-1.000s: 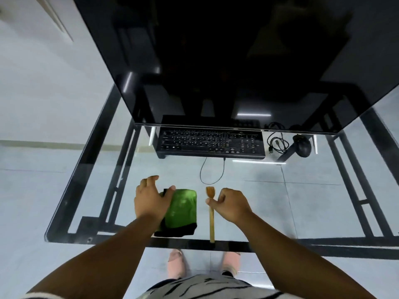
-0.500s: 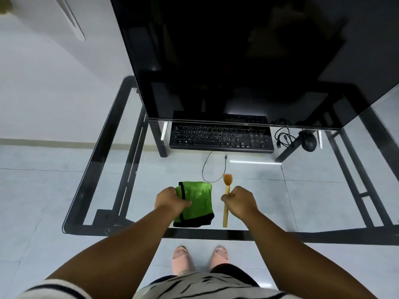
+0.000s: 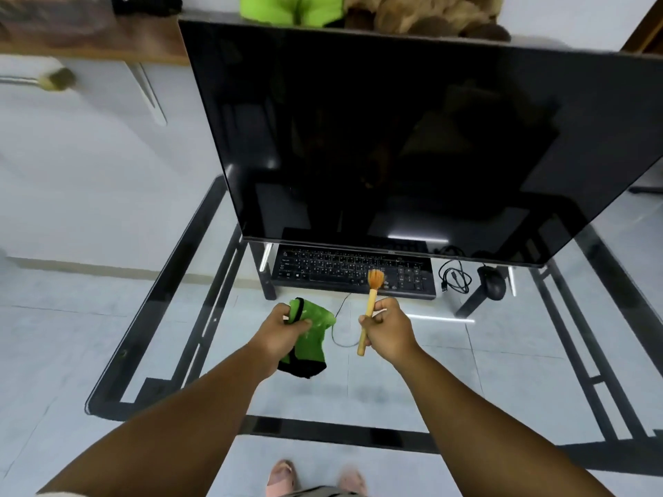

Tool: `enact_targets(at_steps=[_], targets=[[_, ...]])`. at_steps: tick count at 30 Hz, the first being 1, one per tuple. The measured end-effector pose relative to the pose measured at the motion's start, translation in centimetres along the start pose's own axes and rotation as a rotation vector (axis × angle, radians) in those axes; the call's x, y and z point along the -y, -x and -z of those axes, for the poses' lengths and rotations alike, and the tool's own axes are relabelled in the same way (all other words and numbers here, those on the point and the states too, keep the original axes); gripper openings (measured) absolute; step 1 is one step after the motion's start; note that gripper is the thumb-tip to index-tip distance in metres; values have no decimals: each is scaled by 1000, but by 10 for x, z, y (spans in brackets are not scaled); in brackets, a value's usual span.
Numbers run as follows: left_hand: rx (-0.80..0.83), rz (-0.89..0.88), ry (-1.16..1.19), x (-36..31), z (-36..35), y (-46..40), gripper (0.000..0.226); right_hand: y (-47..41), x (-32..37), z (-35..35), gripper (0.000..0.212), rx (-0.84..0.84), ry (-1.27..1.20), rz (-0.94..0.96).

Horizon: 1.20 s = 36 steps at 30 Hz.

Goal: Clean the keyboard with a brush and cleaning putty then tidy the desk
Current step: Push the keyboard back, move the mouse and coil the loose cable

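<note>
A black keyboard (image 3: 333, 269) lies on the glass desk (image 3: 394, 382), tucked under the lower edge of a big dark monitor (image 3: 412, 138). My left hand (image 3: 283, 326) grips a green putty pouch with black edging (image 3: 312, 335) and holds it lifted above the glass. My right hand (image 3: 385, 326) is closed around the handle of a wooden brush (image 3: 371, 303). Its orange bristles point up and away from me, and overlap the keyboard's right part in the picture.
A black mouse (image 3: 493, 283) and a coiled black cable (image 3: 455, 278) lie right of the keyboard. The keyboard's cord (image 3: 337, 324) loops across the glass. The desk has a black metal frame (image 3: 172, 317). A wooden shelf (image 3: 89, 41) hangs on the wall at the upper left.
Both hands have picked their things up off the glass and raised them toward the keyboard. The pouch now hangs from my left hand, and the brush has tilted upright. My view has tipped upward.
</note>
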<state>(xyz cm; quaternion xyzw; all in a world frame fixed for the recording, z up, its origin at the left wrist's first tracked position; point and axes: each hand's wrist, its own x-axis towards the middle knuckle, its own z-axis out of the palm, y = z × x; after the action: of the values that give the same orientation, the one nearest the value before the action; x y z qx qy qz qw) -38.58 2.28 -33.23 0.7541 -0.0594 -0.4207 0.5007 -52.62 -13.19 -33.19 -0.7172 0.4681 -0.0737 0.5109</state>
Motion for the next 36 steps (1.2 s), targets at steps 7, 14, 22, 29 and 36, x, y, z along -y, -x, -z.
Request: enact_targets(at_steps=[7,14,22,29,36], targets=[[-88,-229,159,-58,11,8,15,-20,53,24,20,-109,-22,255],[-78,-403,379,-135,53,18,13,-25,137,22,24,-163,-115,452],[-57,-610,489,-239,142,29,11,-21,281,2,22,-250,-282,642],[-54,-729,545,-321,234,23,27,-20,410,-24,21,-288,-352,781],[-13,-730,545,-389,293,-18,37,-58,509,-41,23,-420,-143,775]])
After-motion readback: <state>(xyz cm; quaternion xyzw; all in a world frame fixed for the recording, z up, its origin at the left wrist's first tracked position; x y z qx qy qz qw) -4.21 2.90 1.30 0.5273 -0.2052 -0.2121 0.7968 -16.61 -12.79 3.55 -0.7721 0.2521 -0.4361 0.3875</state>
